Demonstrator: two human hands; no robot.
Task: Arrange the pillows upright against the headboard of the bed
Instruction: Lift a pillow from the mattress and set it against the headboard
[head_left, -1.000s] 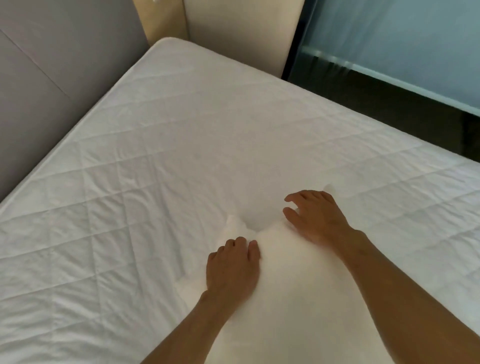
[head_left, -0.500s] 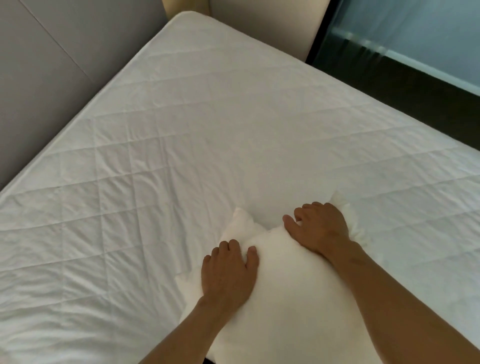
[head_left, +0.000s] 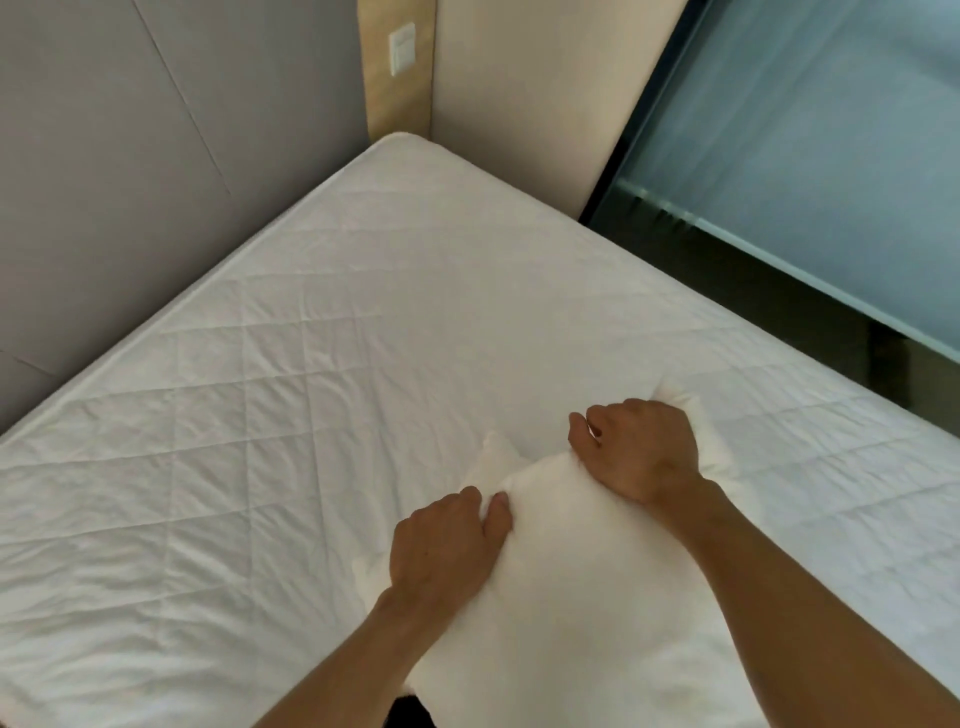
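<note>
A white pillow (head_left: 582, 587) lies at the near edge of the bed, low in the view and right of centre. My left hand (head_left: 447, 551) pinches the pillow's far left part, its fingers curled into the fabric. On the pillow's far right part, my right hand (head_left: 639, 447) has its fingers bent over the top edge. The white quilted mattress (head_left: 322, 374) stretches away from me. A grey padded headboard (head_left: 130, 156) runs along the mattress's left side, well away from the pillow.
A beige padded panel (head_left: 524, 93) stands at the far end of the bed, with a wooden strip and a wall switch (head_left: 402, 49) beside it. On the right, a dark floor gap (head_left: 779, 291) and a frosted glass wall (head_left: 831, 156) border the mattress.
Both hands went from lying flat on the pillow to gripping its far edge with curled fingers. My head has tilted up, bringing more of the wall and headboard into view.
</note>
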